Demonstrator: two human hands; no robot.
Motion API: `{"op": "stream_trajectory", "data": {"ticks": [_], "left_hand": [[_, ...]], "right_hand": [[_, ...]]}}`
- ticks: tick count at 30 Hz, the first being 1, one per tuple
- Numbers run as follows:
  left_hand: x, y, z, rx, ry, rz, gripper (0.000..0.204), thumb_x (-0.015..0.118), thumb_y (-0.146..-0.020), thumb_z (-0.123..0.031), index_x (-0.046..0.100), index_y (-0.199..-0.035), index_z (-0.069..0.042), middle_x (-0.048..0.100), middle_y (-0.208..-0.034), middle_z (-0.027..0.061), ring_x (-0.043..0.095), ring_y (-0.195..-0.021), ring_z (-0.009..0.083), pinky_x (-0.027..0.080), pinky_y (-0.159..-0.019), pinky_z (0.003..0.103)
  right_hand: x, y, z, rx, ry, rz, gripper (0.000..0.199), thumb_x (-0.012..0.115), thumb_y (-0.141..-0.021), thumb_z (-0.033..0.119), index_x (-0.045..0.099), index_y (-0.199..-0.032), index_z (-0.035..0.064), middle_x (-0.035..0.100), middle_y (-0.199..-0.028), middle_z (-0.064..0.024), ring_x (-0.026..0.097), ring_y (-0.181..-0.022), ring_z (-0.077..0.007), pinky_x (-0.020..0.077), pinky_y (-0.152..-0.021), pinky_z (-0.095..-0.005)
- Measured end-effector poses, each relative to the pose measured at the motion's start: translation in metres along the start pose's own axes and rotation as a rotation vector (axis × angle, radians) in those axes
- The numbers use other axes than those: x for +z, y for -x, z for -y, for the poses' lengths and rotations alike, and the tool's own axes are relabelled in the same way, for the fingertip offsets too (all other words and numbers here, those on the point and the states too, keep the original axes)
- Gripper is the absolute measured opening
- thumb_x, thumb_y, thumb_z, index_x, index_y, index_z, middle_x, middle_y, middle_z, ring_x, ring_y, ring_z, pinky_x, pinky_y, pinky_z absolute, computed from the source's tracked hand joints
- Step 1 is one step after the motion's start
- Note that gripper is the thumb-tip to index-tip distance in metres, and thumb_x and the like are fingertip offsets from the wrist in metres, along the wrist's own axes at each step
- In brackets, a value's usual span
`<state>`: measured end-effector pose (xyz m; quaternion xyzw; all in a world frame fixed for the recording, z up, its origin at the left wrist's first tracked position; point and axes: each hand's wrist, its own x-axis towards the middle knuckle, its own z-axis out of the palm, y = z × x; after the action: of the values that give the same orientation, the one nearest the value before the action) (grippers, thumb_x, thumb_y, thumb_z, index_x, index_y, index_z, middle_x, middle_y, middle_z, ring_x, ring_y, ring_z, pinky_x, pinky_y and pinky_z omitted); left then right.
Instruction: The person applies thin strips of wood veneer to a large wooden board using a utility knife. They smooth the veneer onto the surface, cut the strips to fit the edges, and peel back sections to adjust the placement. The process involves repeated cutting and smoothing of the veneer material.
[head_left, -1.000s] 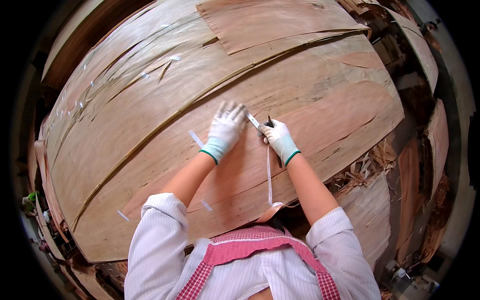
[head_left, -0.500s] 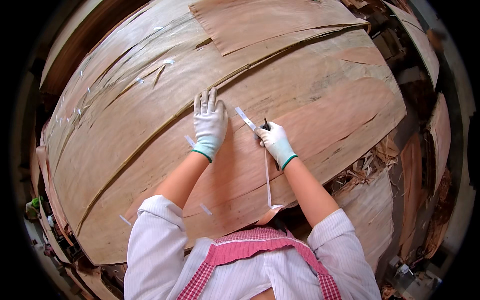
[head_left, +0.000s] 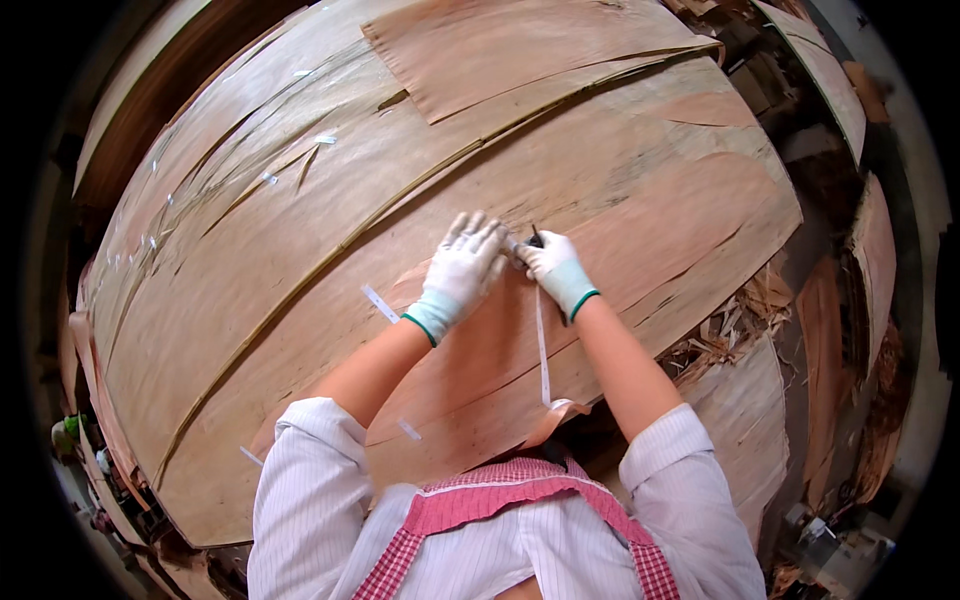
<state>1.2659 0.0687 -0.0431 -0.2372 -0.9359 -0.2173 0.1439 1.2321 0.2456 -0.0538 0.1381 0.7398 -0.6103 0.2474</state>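
Observation:
My left hand, in a white glove with a green cuff, lies flat with fingers spread on a big sheet of reddish wood veneer. Right beside it, my right hand, gloved the same way, pinches the top end of a thin white tape strip along with a small dark tool at the fingertips. The strip runs down the veneer toward my chest. Both hands almost touch at the fingertips.
Short white tape pieces are stuck across the stacked veneer. A smaller veneer sheet lies on top at the back. Broken veneer scraps pile up at the right edge, with more sheets standing further right.
My left hand slid right and down, back beside my right hand. My right hand pulled slightly toward me, and the tape strip now hangs straight below it.

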Motion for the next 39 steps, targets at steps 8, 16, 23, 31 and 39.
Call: {"op": "stream_trajectory", "data": {"ticks": [8,16,23,31,39], "left_hand": [[0.011,-0.013,-0.018,-0.133,-0.158,0.304,0.043,0.057,-0.087,-0.019,0.053,-0.126,-0.002,0.056,-0.129,0.0153,0.045,-0.128,0.0309,0.024,-0.115,0.046],[0.085,-0.033,-0.062,-0.002,-0.055,0.157,0.048,0.046,-0.086,-0.009,0.046,-0.133,0.0,0.048,-0.138,0.0168,0.042,-0.131,0.0299,0.024,-0.115,0.042],[0.074,-0.057,-0.074,-0.078,-0.306,0.38,0.043,0.045,-0.087,-0.013,0.051,-0.129,-0.002,0.05,-0.139,0.0144,0.042,-0.133,0.0289,0.019,-0.117,0.045],[0.126,-0.032,-0.177,0.246,0.091,0.318,0.047,0.044,-0.089,-0.011,0.044,-0.135,-0.003,0.041,-0.145,0.0126,0.035,-0.137,0.0268,0.019,-0.117,0.042],[0.128,-0.044,-0.197,0.146,0.015,0.487,0.04,0.043,-0.089,-0.013,0.053,-0.127,-0.005,0.048,-0.14,0.0141,0.04,-0.134,0.0284,0.023,-0.115,0.042]], "right_hand": [[-0.058,-0.007,0.041,0.004,0.625,-0.094,0.026,0.069,-0.083,0.028,0.065,-0.089,0.0023,0.069,-0.083,-0.0144,0.066,-0.079,-0.0323,0.0524,-0.072,-0.0408],[-0.08,-0.016,0.008,0.152,0.812,-0.268,0.031,0.067,-0.082,0.034,0.068,-0.089,0.0036,0.069,-0.091,-0.018,0.066,-0.088,-0.0342,0.0524,-0.078,-0.0411],[-0.093,0.078,-0.019,0.067,0.193,-0.312,0.019,0.065,-0.087,0.016,0.057,-0.081,0.0008,0.061,-0.067,-0.0053,0.056,-0.055,-0.0137,0.0447,-0.053,-0.029],[-0.175,0.08,-0.067,0.256,0.875,-0.462,0.034,0.065,-0.084,0.034,0.064,-0.091,0.0008,0.066,-0.096,-0.022,0.061,-0.091,-0.0404,0.0489,-0.077,-0.0452],[-0.157,0.168,-0.101,0.157,-0.434,-0.575,0.026,0.066,-0.09,0.029,0.057,-0.092,0.0043,0.061,-0.069,-0.0029,0.053,-0.054,-0.0082,0.0406,-0.048,-0.0235]]}}
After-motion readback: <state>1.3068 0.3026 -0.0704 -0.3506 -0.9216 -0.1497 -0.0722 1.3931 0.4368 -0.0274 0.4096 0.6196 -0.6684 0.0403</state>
